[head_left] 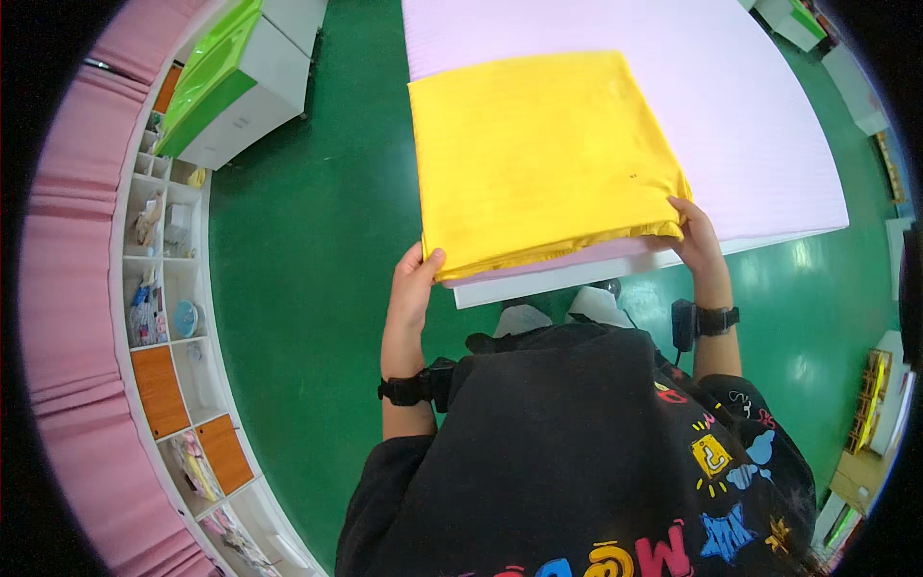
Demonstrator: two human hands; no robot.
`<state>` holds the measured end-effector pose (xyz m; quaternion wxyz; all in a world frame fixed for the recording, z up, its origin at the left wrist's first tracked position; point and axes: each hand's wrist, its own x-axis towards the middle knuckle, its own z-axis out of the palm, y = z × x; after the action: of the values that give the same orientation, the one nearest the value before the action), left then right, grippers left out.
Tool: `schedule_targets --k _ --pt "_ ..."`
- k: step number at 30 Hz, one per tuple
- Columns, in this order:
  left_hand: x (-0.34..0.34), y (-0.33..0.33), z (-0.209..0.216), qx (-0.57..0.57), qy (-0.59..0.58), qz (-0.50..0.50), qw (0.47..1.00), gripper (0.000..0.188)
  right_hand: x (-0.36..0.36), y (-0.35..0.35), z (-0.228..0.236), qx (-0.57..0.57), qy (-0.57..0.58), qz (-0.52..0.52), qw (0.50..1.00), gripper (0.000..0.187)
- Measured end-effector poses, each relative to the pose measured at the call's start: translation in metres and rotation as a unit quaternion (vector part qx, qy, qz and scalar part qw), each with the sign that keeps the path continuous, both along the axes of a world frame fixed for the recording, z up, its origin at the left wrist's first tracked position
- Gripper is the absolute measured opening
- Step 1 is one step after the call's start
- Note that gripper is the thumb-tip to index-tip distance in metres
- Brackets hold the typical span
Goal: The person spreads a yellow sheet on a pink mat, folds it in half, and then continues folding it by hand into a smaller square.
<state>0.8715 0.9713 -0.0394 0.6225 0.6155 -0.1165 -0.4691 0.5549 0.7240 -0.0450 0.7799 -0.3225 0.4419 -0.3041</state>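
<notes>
A yellow cloth [538,159], folded into a flat, layered rectangle, lies on the near left part of a table with a pale pink striped cover [740,125]. My left hand [415,274] grips its near left corner, thumb on top and the other fingers underneath, mostly hidden. At the near right corner my right hand [696,233] pinches the cloth between thumb and fingers. Small creases run in from that right corner. The cloth's near edge shows several stacked, slightly wavy layers along the table's front.
White shelving [197,279] with small items and orange doors runs along the left, beside pink curtains [82,279]. A white cabinet with a green top [245,87] stands at the upper left. Green floor [298,317] surrounds the table. More furniture lines the right rim.
</notes>
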Motion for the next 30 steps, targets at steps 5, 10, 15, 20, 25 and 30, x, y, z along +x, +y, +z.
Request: schedule_targets --k 5,10,15,20,25,30 --pt "0.001 0.012 -0.035 0.061 -0.193 -0.034 0.979 0.027 -0.001 0.007 -0.001 -0.072 0.124 -0.018 0.99 0.042" --pt "-0.011 0.004 -0.034 0.196 -0.404 -0.038 0.893 0.033 -0.015 0.0 -0.001 -0.389 0.507 0.053 0.767 0.026" --pt "-0.021 0.006 -0.03 0.118 -0.322 -0.03 0.939 0.036 -0.024 -0.015 -0.013 -0.452 0.557 0.091 0.691 0.03" --pt "-0.029 0.011 -0.024 0.117 -0.305 -0.018 0.945 0.032 -0.017 -0.016 -0.014 -0.428 0.583 0.109 0.682 0.03" --pt "-0.027 0.018 -0.033 0.135 -0.332 -0.032 0.933 0.031 -0.022 -0.022 -0.017 -0.478 0.573 0.136 0.651 0.029" --pt "-0.035 0.015 -0.035 0.128 -0.317 -0.028 0.939 0.028 -0.035 -0.017 -0.026 -0.476 0.502 0.12 0.712 0.027"
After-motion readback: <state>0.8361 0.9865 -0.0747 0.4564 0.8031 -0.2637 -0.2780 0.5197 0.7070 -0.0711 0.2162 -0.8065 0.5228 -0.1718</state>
